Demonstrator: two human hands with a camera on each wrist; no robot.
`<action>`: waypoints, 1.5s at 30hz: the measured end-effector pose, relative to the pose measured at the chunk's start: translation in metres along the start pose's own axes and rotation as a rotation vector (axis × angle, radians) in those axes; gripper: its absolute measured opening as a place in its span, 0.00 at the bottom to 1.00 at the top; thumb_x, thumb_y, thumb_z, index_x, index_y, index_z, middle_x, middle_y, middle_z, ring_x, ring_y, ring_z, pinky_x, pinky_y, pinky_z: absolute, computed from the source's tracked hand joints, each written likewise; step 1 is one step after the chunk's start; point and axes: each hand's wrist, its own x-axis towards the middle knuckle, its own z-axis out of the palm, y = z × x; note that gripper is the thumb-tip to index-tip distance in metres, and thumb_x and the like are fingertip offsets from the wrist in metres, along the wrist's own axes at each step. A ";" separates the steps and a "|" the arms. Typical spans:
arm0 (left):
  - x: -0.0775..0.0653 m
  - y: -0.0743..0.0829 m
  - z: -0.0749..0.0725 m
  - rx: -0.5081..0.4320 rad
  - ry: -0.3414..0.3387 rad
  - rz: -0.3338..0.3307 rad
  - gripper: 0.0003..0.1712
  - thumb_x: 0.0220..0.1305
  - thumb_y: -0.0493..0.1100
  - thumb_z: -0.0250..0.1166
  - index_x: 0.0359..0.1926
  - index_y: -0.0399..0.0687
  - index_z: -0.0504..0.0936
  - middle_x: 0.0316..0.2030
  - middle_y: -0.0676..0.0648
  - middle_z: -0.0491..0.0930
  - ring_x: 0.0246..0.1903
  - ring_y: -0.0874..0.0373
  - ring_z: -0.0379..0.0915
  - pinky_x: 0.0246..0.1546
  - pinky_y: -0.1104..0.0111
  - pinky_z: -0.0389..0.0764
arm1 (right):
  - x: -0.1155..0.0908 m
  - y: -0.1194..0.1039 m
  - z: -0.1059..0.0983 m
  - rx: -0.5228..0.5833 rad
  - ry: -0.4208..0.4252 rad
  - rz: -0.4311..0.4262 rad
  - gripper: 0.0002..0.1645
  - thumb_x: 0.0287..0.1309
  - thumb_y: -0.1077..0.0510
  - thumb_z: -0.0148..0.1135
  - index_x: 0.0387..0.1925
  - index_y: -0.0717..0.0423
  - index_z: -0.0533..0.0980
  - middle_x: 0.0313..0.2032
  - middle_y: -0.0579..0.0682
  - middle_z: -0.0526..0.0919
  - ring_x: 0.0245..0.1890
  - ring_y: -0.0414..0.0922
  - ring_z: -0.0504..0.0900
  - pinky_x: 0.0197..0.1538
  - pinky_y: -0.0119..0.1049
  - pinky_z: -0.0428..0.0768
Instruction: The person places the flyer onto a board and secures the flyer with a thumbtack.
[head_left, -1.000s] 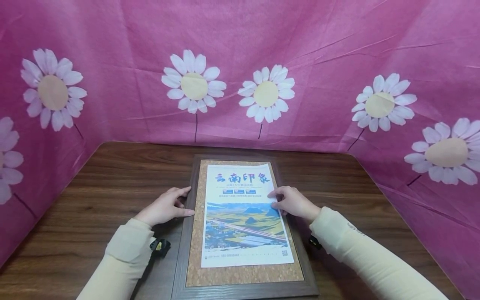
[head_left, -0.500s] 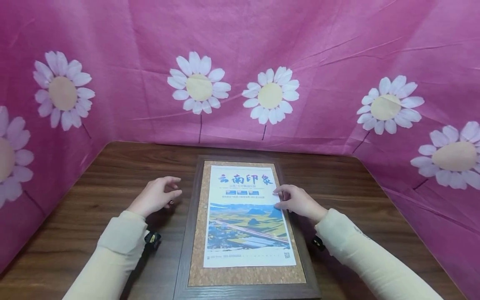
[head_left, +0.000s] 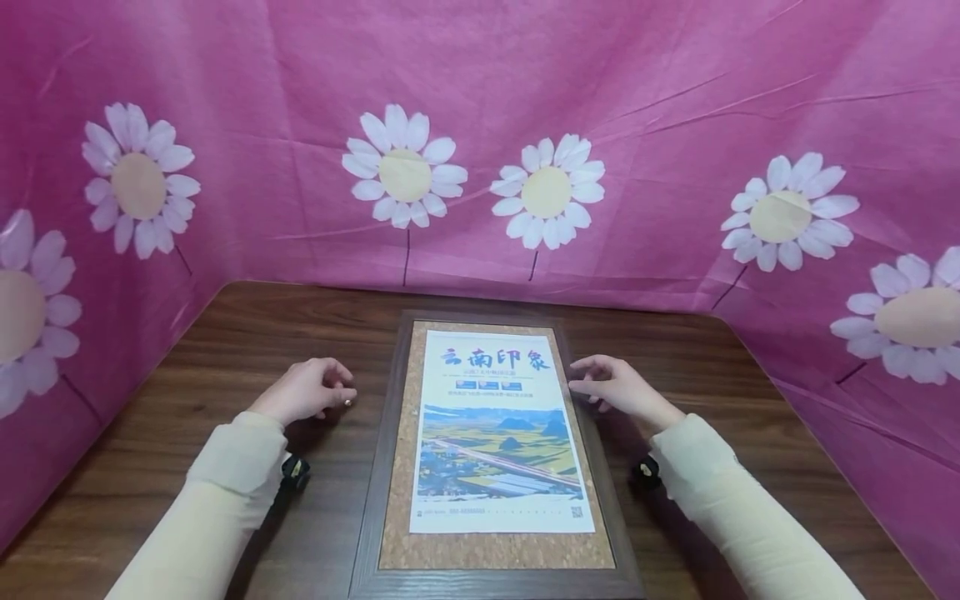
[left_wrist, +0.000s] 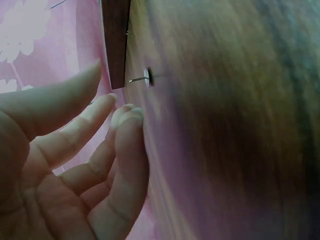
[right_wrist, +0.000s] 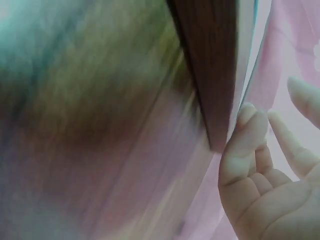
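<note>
"Where's the poster (head_left: 501, 442)?"
"On the corkboard (head_left: 495, 552), long axis six to twelve, top toward twelve."
"Hands?"
"Left hand (head_left: 303, 390) at nine, loosely curled near a tack (left_wrist: 147, 78); right hand (head_left: 622, 390) at two, fingers loosely bent."

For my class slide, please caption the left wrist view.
A tack, point up on the table, near the left grip and the frame.

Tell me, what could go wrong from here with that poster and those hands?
A pricked finger, perhaps: near the left hand, a thumbtack stands point up on the table. The poster might also slide or lift if brushed, since I can see no fastener holding it to the cork board, and the right hand is close to its edge.
</note>
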 end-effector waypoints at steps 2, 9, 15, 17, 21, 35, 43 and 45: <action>0.001 -0.001 0.001 0.007 -0.014 0.003 0.17 0.61 0.39 0.69 0.46 0.31 0.78 0.34 0.41 0.80 0.27 0.56 0.77 0.27 0.65 0.82 | 0.002 0.007 -0.006 0.028 -0.011 -0.004 0.30 0.65 0.54 0.63 0.62 0.67 0.70 0.38 0.54 0.77 0.32 0.44 0.79 0.37 0.39 0.83; 0.004 0.000 0.004 0.026 -0.044 -0.015 0.15 0.57 0.35 0.71 0.42 0.31 0.79 0.34 0.40 0.79 0.26 0.57 0.77 0.26 0.65 0.83 | 0.003 0.022 -0.013 0.132 -0.052 0.032 0.34 0.67 0.53 0.61 0.66 0.69 0.65 0.46 0.56 0.81 0.35 0.41 0.82 0.40 0.37 0.85; 0.004 -0.002 0.006 0.021 -0.049 -0.037 0.11 0.57 0.34 0.71 0.37 0.33 0.78 0.30 0.45 0.77 0.27 0.58 0.76 0.26 0.65 0.83 | 0.005 0.028 -0.012 0.200 -0.083 0.056 0.34 0.67 0.54 0.62 0.67 0.67 0.65 0.43 0.50 0.80 0.35 0.39 0.82 0.41 0.34 0.84; 0.004 -0.002 0.007 0.016 -0.049 -0.042 0.10 0.58 0.34 0.70 0.36 0.33 0.78 0.29 0.46 0.77 0.27 0.59 0.76 0.27 0.65 0.83 | 0.005 0.030 -0.013 0.218 -0.099 0.060 0.34 0.66 0.54 0.63 0.67 0.66 0.65 0.41 0.48 0.79 0.35 0.39 0.82 0.41 0.34 0.84; 0.004 -0.003 0.007 0.018 -0.047 -0.044 0.09 0.58 0.34 0.70 0.35 0.33 0.79 0.29 0.46 0.76 0.27 0.59 0.75 0.27 0.65 0.84 | 0.006 0.035 -0.016 0.242 -0.142 0.037 0.34 0.66 0.55 0.62 0.67 0.67 0.64 0.40 0.46 0.79 0.36 0.41 0.81 0.42 0.35 0.84; 0.006 -0.008 0.009 0.045 -0.044 -0.030 0.06 0.59 0.36 0.69 0.32 0.36 0.80 0.27 0.47 0.79 0.23 0.60 0.75 0.25 0.67 0.82 | 0.008 0.047 -0.020 0.265 -0.220 -0.016 0.33 0.68 0.59 0.58 0.68 0.72 0.61 0.39 0.42 0.81 0.36 0.40 0.81 0.43 0.33 0.84; 0.005 -0.007 0.010 0.042 -0.044 -0.031 0.07 0.59 0.37 0.69 0.32 0.37 0.81 0.26 0.48 0.79 0.24 0.60 0.75 0.25 0.67 0.82 | 0.004 0.048 -0.016 0.266 -0.166 -0.015 0.33 0.67 0.57 0.61 0.67 0.70 0.65 0.43 0.41 0.82 0.39 0.41 0.82 0.45 0.33 0.84; 0.006 -0.006 0.009 0.044 -0.042 -0.025 0.07 0.60 0.37 0.69 0.32 0.37 0.81 0.26 0.48 0.79 0.23 0.60 0.75 0.26 0.67 0.82 | 0.003 0.048 -0.015 0.269 -0.146 -0.015 0.33 0.67 0.56 0.61 0.67 0.69 0.65 0.43 0.40 0.82 0.39 0.41 0.82 0.46 0.33 0.83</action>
